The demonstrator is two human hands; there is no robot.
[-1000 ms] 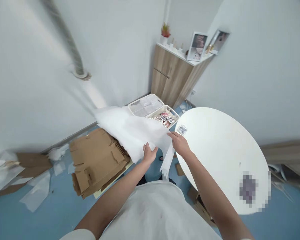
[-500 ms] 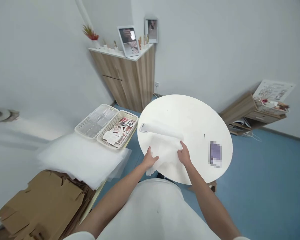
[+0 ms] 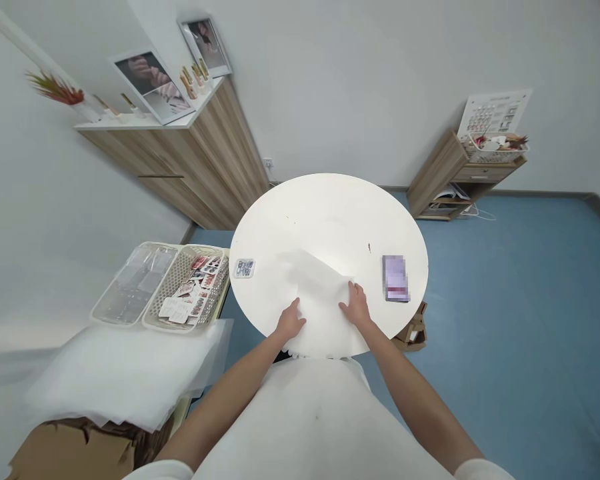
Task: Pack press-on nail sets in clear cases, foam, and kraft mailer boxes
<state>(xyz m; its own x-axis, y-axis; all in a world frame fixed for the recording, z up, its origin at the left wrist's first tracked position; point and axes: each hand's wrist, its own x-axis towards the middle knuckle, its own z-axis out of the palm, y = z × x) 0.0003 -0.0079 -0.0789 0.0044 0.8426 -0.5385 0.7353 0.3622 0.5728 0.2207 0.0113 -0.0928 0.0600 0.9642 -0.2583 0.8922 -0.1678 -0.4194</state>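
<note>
A thin white packing sheet (image 3: 323, 313) spans the space between my two hands at the near side of the round white table (image 3: 330, 200). Its far end is raised and blurred. My left hand (image 3: 290, 323) grips its left side, thumb pointing inward. On the right side, my right hand (image 3: 357, 307) holds the sheet near its upper corner, fingers pointing away from me. The fingertips partly blend with the white material. Left of the sheet lies a small clear pack with dark blue pieces (image 3: 245, 268).
A purple, pixelated item (image 3: 395, 279) lies on the table's right. To the left are a basket of printed cards (image 3: 183, 293), a basket of clear packs (image 3: 135, 283), stacked white sheets (image 3: 115, 370) and brown cardboard (image 3: 75, 453). A wooden cabinet (image 3: 210, 160) stands behind.
The view has swung to the right. The sheet's far end has shifted, and the small pack at the left now lies apart from it. Both hands stay at the sheet's sides.
</note>
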